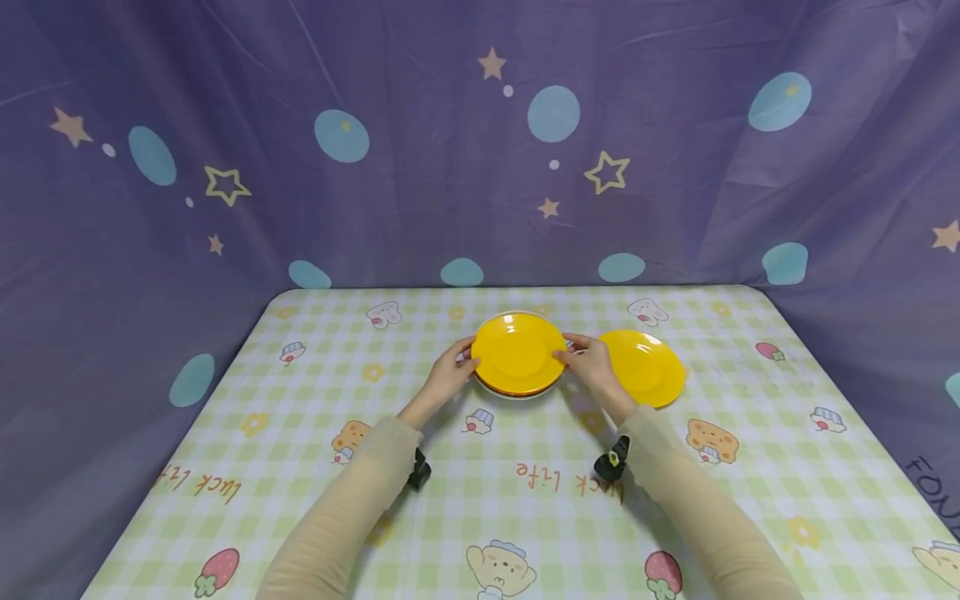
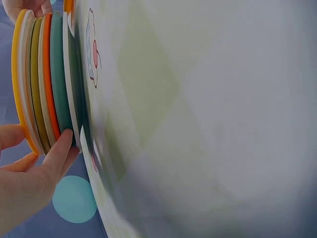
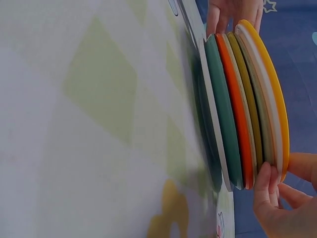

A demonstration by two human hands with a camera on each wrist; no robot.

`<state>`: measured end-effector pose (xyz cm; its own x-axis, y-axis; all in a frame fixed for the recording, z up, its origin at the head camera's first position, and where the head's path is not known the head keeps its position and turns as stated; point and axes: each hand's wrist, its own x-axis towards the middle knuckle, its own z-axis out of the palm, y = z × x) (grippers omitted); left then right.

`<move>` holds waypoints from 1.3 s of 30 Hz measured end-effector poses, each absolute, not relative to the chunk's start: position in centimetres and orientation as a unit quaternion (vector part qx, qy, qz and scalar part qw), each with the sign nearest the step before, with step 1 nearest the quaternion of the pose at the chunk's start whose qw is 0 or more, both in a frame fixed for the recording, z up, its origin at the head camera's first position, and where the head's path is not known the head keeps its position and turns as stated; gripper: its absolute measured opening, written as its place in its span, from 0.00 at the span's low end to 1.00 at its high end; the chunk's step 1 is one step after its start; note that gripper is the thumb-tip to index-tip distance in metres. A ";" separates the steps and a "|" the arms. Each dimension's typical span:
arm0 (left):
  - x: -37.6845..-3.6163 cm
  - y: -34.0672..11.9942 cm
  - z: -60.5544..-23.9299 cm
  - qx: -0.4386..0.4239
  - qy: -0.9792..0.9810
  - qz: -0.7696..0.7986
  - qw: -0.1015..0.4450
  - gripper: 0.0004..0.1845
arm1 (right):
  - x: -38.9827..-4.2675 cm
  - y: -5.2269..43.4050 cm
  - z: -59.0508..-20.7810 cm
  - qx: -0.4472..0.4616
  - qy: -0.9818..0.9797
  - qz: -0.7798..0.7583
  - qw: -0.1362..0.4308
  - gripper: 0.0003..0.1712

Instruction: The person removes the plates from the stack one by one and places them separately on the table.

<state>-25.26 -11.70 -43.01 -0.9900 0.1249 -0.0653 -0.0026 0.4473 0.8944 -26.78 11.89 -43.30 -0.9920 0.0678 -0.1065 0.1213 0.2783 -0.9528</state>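
Note:
A stack of plates (image 1: 517,354) stands near the middle of the table, a yellow plate on top. From the side, in the left wrist view, the stack (image 2: 53,74) shows yellow, white, olive, cream, orange and green rims. My left hand (image 1: 450,372) grips its left side, thumb at the yellow rim and fingertips reaching down to the green plate. Opposite, my right hand (image 1: 595,371) holds the right side; in the right wrist view its thumb lies by the yellow rim (image 3: 283,124) and its fingers touch the paler rims below. Whether the lowest plate touches the cloth, I cannot tell.
Another yellow plate (image 1: 651,371) lies on the table right of the stack, partly behind my right hand. A checked cloth (image 1: 300,517) with printed figures covers the table. A purple curtain (image 1: 420,208) hangs behind and at both sides.

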 end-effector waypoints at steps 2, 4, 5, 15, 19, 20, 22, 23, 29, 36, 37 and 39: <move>-25.3 -11.7 -43.1 0.035 0.849 0.524 0.060 0.25 | -26.8 11.9 -43.3 0.063 0.796 -0.601 0.027 0.25; -25.3 -11.7 -43.1 0.035 0.850 0.522 0.058 0.25 | -26.8 12.0 -43.2 0.069 0.794 -0.603 0.029 0.25; -25.3 -11.6 -43.0 0.035 0.850 0.522 0.057 0.25 | -26.8 12.0 -43.2 0.068 0.795 -0.602 0.029 0.25; -25.3 -11.7 -43.0 0.036 0.852 0.519 0.061 0.26 | -26.5 12.3 -42.9 0.057 0.798 -0.600 0.016 0.24; -25.2 -11.7 -43.0 0.038 0.853 0.516 0.060 0.26 | -26.5 12.4 -42.8 0.061 0.793 -0.606 0.020 0.24; -25.2 -11.7 -43.0 0.038 0.853 0.517 0.061 0.26 | -26.5 12.4 -42.8 0.063 0.793 -0.606 0.020 0.24; -25.3 -11.7 -43.0 0.033 0.850 0.521 0.065 0.26 | -26.5 12.4 -42.8 0.067 0.790 -0.608 0.022 0.23; -25.3 -11.7 -43.0 0.031 0.849 0.524 0.068 0.26 | -26.5 12.5 -42.8 0.067 0.789 -0.611 0.024 0.23; -25.4 -11.7 -43.1 0.021 0.839 0.539 0.072 0.26 | -26.5 12.6 -42.7 0.072 0.769 -0.634 0.041 0.24; -25.4 -11.8 -42.9 0.020 0.834 0.547 0.071 0.26 | -26.7 12.6 -42.8 0.081 0.762 -0.641 0.044 0.24; -25.4 -11.9 -43.0 0.022 0.833 0.548 0.071 0.26 | -26.7 12.6 -42.8 0.081 0.763 -0.640 0.044 0.24; -25.5 -12.0 -43.0 0.023 0.833 0.548 0.072 0.26 | -26.6 12.7 -42.8 0.082 0.762 -0.641 0.043 0.24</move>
